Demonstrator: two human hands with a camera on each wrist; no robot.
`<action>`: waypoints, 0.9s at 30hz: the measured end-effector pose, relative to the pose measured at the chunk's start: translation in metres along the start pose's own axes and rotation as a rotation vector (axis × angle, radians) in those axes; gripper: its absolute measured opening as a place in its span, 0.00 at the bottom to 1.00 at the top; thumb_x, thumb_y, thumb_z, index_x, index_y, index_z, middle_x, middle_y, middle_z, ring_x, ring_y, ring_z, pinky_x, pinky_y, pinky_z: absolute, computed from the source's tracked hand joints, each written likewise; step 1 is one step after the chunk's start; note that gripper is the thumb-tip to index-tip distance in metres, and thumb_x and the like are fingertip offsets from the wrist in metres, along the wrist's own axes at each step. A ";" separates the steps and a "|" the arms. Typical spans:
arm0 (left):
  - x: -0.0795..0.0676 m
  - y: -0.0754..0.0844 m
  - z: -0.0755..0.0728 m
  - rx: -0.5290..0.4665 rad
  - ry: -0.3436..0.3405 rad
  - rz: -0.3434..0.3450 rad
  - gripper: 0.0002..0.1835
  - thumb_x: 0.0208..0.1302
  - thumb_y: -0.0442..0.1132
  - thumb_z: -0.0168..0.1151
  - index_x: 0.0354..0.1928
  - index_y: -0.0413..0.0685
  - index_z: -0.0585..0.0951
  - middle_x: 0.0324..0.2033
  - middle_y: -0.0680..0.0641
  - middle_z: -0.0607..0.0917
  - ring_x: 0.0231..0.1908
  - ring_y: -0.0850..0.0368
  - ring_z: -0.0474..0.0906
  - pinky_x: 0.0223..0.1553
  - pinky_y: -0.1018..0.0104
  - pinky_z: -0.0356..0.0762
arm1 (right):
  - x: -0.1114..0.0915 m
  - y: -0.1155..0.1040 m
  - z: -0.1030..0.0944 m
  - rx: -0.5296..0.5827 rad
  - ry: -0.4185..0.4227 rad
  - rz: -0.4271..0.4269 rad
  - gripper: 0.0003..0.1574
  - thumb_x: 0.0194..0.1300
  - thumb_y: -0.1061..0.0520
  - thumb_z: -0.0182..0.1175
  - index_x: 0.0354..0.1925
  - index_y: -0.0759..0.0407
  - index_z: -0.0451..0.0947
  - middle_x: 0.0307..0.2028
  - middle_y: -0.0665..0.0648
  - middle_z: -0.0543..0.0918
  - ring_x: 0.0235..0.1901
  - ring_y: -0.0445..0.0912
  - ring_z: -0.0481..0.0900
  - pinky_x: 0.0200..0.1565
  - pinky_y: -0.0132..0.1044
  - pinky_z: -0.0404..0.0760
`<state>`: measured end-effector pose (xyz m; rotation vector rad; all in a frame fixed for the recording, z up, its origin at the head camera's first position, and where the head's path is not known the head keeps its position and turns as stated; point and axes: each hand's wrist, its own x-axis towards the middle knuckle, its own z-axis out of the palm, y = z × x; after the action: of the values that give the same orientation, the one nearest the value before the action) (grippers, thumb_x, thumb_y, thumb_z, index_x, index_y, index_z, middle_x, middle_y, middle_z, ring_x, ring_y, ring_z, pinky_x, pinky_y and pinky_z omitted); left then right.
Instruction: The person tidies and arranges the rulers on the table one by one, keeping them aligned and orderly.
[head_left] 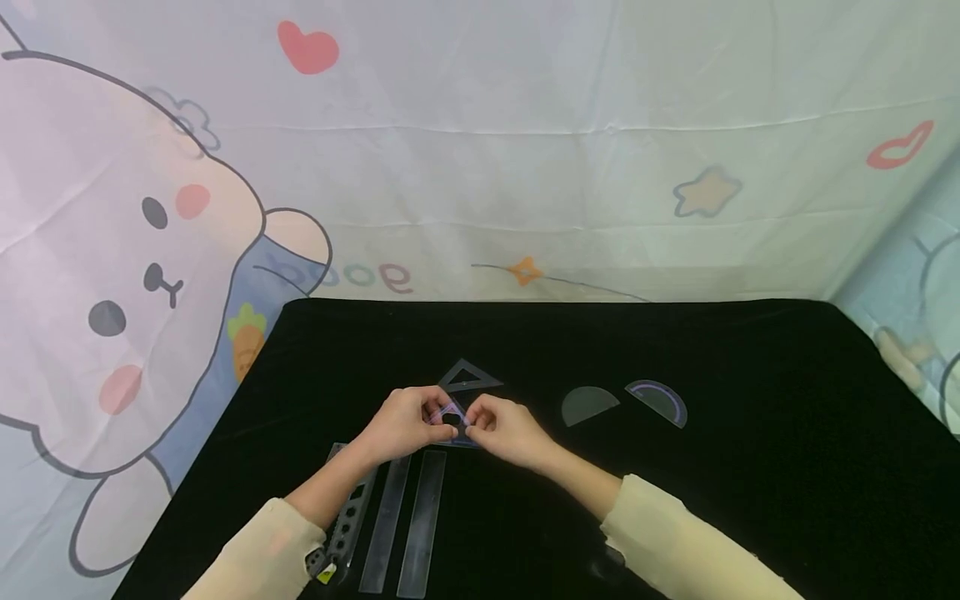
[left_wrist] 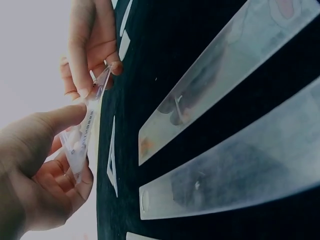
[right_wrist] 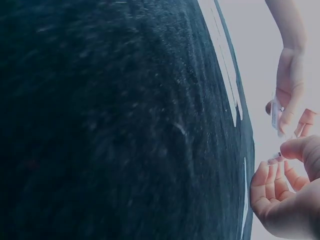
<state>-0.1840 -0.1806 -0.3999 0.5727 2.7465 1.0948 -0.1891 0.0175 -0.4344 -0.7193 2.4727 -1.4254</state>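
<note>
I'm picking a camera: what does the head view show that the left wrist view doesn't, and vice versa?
Only the head view: the heart-printed backdrop, cream sleeves, the holes of the stencil ruler and the full outlines of the protractors.

Only the left wrist view: the palm side of the left hand and a row of small marks along the held set square.

Both: left hand and right hand pinching it, a second set square, two plain rulers and the black cloth.

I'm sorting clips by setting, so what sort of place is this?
Probably an indoor tabletop recording setup: a black-covered table stands before a cartoon-printed cloth backdrop, and clear rulers lie side by side on the table.
</note>
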 end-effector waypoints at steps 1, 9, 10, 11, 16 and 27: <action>-0.001 0.001 0.001 -0.003 -0.005 -0.001 0.12 0.50 0.38 0.69 0.37 0.46 0.79 0.22 0.53 0.76 0.20 0.61 0.72 0.20 0.71 0.73 | -0.002 0.001 -0.001 -0.008 -0.005 -0.006 0.05 0.59 0.60 0.59 0.35 0.55 0.74 0.26 0.49 0.75 0.23 0.40 0.72 0.25 0.29 0.74; -0.006 0.008 0.005 -0.082 -0.027 -0.005 0.10 0.53 0.33 0.65 0.38 0.45 0.79 0.26 0.51 0.78 0.25 0.59 0.75 0.25 0.71 0.76 | -0.015 0.005 -0.012 -0.038 -0.024 0.012 0.05 0.59 0.59 0.59 0.36 0.52 0.73 0.26 0.48 0.75 0.22 0.40 0.73 0.25 0.31 0.75; -0.006 0.008 0.005 -0.093 -0.033 -0.003 0.10 0.53 0.33 0.65 0.38 0.45 0.79 0.26 0.51 0.78 0.25 0.59 0.75 0.25 0.71 0.76 | -0.017 0.005 -0.013 -0.041 -0.023 0.013 0.05 0.59 0.60 0.59 0.36 0.52 0.73 0.26 0.48 0.76 0.22 0.40 0.74 0.25 0.31 0.76; -0.007 0.009 0.006 -0.099 -0.039 -0.002 0.10 0.54 0.32 0.64 0.39 0.45 0.78 0.26 0.51 0.78 0.25 0.58 0.76 0.25 0.70 0.76 | -0.018 0.005 -0.014 -0.041 -0.023 0.012 0.06 0.59 0.60 0.59 0.36 0.52 0.73 0.26 0.48 0.76 0.22 0.40 0.74 0.25 0.31 0.76; -0.011 0.012 0.009 -0.117 -0.071 0.018 0.10 0.55 0.31 0.63 0.40 0.45 0.78 0.26 0.51 0.78 0.24 0.58 0.76 0.23 0.70 0.76 | -0.027 0.007 -0.018 -0.012 -0.048 0.009 0.07 0.58 0.61 0.60 0.37 0.53 0.73 0.26 0.49 0.76 0.23 0.41 0.74 0.25 0.32 0.76; -0.019 0.017 0.021 -0.142 -0.130 0.044 0.09 0.54 0.30 0.64 0.38 0.44 0.78 0.24 0.51 0.78 0.21 0.61 0.76 0.21 0.71 0.76 | -0.045 0.007 -0.023 -0.107 -0.097 -0.022 0.08 0.57 0.59 0.61 0.35 0.49 0.73 0.23 0.45 0.77 0.21 0.38 0.75 0.25 0.31 0.77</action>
<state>-0.1558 -0.1637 -0.4045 0.6624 2.5337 1.2048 -0.1619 0.0604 -0.4319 -0.8191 2.4881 -1.2425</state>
